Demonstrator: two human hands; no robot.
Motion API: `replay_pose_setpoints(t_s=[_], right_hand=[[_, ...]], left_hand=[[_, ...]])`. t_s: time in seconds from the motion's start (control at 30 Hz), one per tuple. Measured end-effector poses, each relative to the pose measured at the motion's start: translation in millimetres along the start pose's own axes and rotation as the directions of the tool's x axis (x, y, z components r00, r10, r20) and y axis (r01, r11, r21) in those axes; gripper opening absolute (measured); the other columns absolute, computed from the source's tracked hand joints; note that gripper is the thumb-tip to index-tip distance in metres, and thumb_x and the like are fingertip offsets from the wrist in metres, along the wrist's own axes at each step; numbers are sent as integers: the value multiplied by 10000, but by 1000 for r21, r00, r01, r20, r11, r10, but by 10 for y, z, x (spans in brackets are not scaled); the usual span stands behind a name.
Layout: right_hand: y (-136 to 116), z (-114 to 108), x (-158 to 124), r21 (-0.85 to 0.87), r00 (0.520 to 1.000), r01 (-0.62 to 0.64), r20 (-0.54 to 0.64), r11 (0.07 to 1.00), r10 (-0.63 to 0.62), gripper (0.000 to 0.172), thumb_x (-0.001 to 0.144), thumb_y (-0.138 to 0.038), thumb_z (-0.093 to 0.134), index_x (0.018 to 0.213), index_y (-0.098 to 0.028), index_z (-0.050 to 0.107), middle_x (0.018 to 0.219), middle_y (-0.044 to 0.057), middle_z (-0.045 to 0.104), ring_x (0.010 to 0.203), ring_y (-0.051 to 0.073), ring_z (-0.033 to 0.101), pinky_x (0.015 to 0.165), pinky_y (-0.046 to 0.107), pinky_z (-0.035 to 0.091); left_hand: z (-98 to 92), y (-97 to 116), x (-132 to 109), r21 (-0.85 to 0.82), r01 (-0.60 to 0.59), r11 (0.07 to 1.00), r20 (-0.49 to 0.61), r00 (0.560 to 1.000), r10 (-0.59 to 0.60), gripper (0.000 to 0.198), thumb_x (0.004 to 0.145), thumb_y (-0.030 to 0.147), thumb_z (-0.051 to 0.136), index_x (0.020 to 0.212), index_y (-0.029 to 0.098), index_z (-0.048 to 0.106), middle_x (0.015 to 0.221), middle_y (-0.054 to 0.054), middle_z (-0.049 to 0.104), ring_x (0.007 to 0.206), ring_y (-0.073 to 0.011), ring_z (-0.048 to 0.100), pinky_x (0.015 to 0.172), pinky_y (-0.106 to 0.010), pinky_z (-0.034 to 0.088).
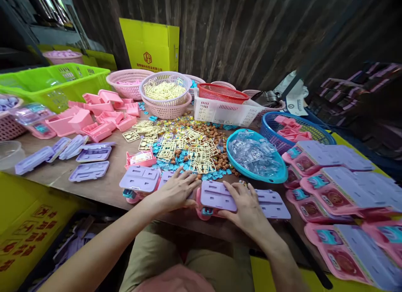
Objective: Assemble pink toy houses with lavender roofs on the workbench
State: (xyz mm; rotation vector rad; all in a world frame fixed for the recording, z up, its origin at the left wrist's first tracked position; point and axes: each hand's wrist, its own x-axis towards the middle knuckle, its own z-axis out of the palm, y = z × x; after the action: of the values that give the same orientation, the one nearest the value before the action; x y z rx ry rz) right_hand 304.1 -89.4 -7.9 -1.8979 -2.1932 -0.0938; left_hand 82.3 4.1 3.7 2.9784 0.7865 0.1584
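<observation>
Two pink toy pieces topped with purple panels lie side by side at the table's front edge. My left hand (176, 190) rests with fingers spread over the inner end of the left toy (140, 179). My right hand (243, 200), its fingers also apart, lies across the right toy (217, 195), thumb at the front side and fingertips on the purple top. Just behind them are a small pink tray (141, 159), cream frames (202, 156), blue pieces (176, 162) and brown pieces (220, 139) in a loose pile.
Purple panels (89, 170) and pink boxes (103, 131) lie left. A turquoise basket (284, 172) of clear parts stands right of the pile. Finished-looking toys (339, 191) are stacked far right, near a black strip (309, 254). Baskets, including a green one (91, 80), line the back.
</observation>
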Motion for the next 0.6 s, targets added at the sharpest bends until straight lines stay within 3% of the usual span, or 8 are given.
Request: replay_pose_setpoints(t_s=[0.07, 0.13, 0.23, 0.37, 0.47, 0.6], right_hand=[[-44, 5, -5, 24, 998, 34, -52, 999, -32, 658, 750, -456, 593, 1333, -222, 397, 1165, 113, 567, 1135, 282, 497, 1036, 512, 264], [95, -57, -58, 44, 991, 60, -125, 997, -54, 667, 786, -481, 539, 1366, -215, 346, 1238, 123, 528, 1180, 288, 462, 1020, 511, 280], [562, -189, -208, 47, 974, -3, -227, 999, 13, 548, 825, -514, 463, 1298, -237, 451, 1239, 109, 535, 1140, 289, 492, 958, 502, 340], [1062, -201, -416, 123, 975, -145, -153, 982, 163, 451, 827, -532, 436, 1129, -244, 609, 1133, 89, 594, 1031, 271, 550, 876, 456, 421], [1010, -78, -460, 210, 947, -245, -159, 946, 281, 482, 847, -517, 406, 1172, -208, 581, 1144, 106, 560, 1037, 261, 529, 875, 434, 440], [612, 68, -374, 232, 906, -321, -208, 918, 369, 487, 850, -524, 409, 1162, -194, 587, 1100, 114, 545, 996, 265, 515, 865, 443, 442]], left_hand=[[-24, -26, -26, -2, 11, 1000, 22, 1000, -11, 692, 769, 597, 513, 1304, 170, 413, 1292, -119, 507, 1236, -283, 410, 1068, -468, 206], [-76, -27, -48, -30, 54, 998, 33, 998, -53, 817, 738, 608, 543, 1374, 158, 297, 1304, -133, 491, 1241, -278, 409, 1065, -464, 216], [-136, 39, -19, -72, 86, 994, 47, 995, -83, 970, 679, 678, 539, 1418, 169, 172, 1369, -161, 417, 1296, -311, 338, 1057, -501, 210], [-120, 207, 138, -96, 6, 995, 22, 1000, -4, 965, 660, 734, 488, 1409, 193, 208, 1429, -179, 323, 1324, -340, 280, 1058, -527, 187], [-90, 306, 246, -108, -41, 993, -13, 999, 40, 860, 713, 715, 446, 1378, 192, 292, 1320, -161, 455, 1238, -315, 409, 1049, -503, 227], [-72, 319, 288, -104, -32, 994, -5, 999, 32, 790, 740, 670, 481, 1331, 155, 380, 1120, -124, 570, 1081, -280, 524, 1029, -483, 276]])
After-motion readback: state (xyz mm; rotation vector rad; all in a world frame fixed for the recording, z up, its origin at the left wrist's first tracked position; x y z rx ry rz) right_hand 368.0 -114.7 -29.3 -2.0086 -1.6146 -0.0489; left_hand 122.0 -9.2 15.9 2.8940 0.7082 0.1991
